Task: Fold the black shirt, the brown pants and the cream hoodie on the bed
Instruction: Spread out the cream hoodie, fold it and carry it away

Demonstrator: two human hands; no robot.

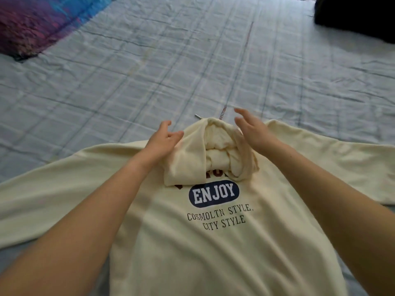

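- Cream hoodie (213,242): I am watching the left hand (163,144) at the left edge of its hood (192,159), fingers (177,134) apart, loosely bent, gripping nothing.
- The right hand (254,133) is hanging over the hood's right edge, fingers spread, holding nothing; I cannot tell if it is touching.
- The hood is lying folded down over the top of the chest print.
- The hoodie is lying front up, sleeves out, on the bed (149,71).
- A black garment (354,18) is lying far right, and a colourful quilt (32,24) far left.
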